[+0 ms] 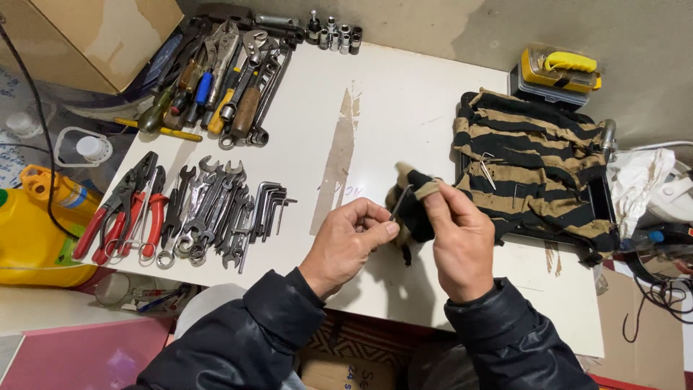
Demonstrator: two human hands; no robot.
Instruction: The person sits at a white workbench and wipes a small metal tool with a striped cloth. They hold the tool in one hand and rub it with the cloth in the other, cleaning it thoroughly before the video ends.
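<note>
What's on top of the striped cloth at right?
Two small bent metal pieces, probably hex keys, lie on the striped cloth. It drapes over a black tray; whatever else sits in the tray is covered.

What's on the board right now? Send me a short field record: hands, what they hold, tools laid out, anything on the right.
left hand: pinches one end of a small hex key
right hand: wraps a dark striped rag around the key
surface: white board
sorted tools: red-handled pliers, wrenches, hex key set
top left: mixed tool pile, sockets
right: striped cloth over a black tray, another hex key on it
</note>
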